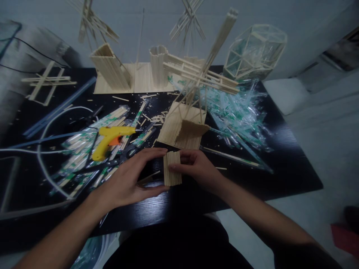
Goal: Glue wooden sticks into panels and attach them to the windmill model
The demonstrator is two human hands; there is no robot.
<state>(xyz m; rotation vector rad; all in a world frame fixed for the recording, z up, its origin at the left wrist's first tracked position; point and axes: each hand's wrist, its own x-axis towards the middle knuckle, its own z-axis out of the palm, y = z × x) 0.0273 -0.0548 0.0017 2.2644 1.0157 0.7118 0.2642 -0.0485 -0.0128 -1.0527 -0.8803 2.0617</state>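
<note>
Both my hands hold a small panel of wooden sticks (173, 175) laid side by side, just above the near edge of the black table. My left hand (131, 177) grips it at the ends, thumb at the near end and fingers at the far end. My right hand (198, 168) pinches it from the right, with the thumb across its top face and the fingers behind. Just beyond lies a flat stick base (168, 129) bearing an upright stick structure (200, 78). Left of the panel, a yellow glue gun (112, 140) rests on wrapped chopsticks (81, 160).
Empty plastic wrappers (241, 116) pile up at the right. Stick towers (112, 71) on flat bases line the back, beside a clear faceted frame (256, 50). A white cable (40, 164) loops at the left. Short stick offcuts (158, 118) litter the middle. Below the table stands a bin (105, 246).
</note>
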